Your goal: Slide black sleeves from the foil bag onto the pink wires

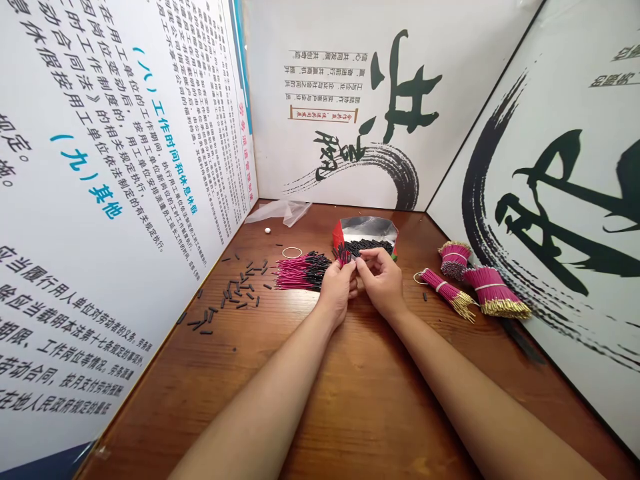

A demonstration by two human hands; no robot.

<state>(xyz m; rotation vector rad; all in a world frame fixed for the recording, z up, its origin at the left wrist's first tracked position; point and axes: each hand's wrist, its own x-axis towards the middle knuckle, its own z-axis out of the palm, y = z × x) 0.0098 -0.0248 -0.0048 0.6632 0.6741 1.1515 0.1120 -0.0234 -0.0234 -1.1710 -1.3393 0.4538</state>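
Evidently, going by the head view, the work is partly done. The left hand (337,288) has its fingers curled around a small bunch of magenta leads (343,253), holding it upright just in front of a red-edged, silver-lined container (339,233). The right hand (383,280) has thumb and forefinger brought together at the side of that bunch; I cannot tell whether a single piece is pinched between them, as it would be too small to make out.

Just left of the left hand lies a loose pile of black-ended magenta leads (300,270), side by side on the wooden tabletop (280,380), their black ends toward the hand. This looks like the finished share, and it is sizeable. A pale elastic band (292,253) lies just beyond it.

As for what is left, the container holds many short black sleeves (370,247), and more scattered black sleeves (237,293) lie to the left of the pile. On the right, a slim banded bundle (444,287), a large banded bundle (493,287) and a smaller banded bundle (455,257) show gold-coloured or metallic tips and no black sleeves that I can see, so these appear untouched. How many leads in the held bunch carry sleeves is unclear.
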